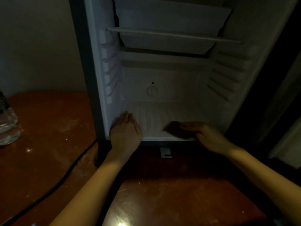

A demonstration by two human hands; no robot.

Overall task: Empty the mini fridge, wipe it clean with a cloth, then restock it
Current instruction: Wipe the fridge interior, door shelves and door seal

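Wiping is the step in hand, as I judge it: the mini fridge (179, 79) stands open and nothing is inside it, so the emptying looks done and the restocking has not begun.

The cloth (174, 128), a dark and somewhat blurred piece, lies on the ribbed fridge floor (154, 115), near the front edge and a little right of the middle. The right hand (210, 138) is just beside it on the right, and its fingers (190, 124) reach out almost straight over the cloth and press it flat to the floor. They do not curl round it, as far as the dim picture shows. The left hand (125, 129) holds nothing. It rests at the lower left corner of the opening with its fingers together and only lightly bent, touching the front lip. I think it steadies the body or the fridge.

The next move, in my judgement, calls for sliding the cloth over the rest of the floor, towards the left corner and the back, and then up the ribbed side walls. The pressure must stay even, because an open hand can slip off a cloth.

A water bottle (8, 126) stands well apart at the far left, probably waiting for the restocking.
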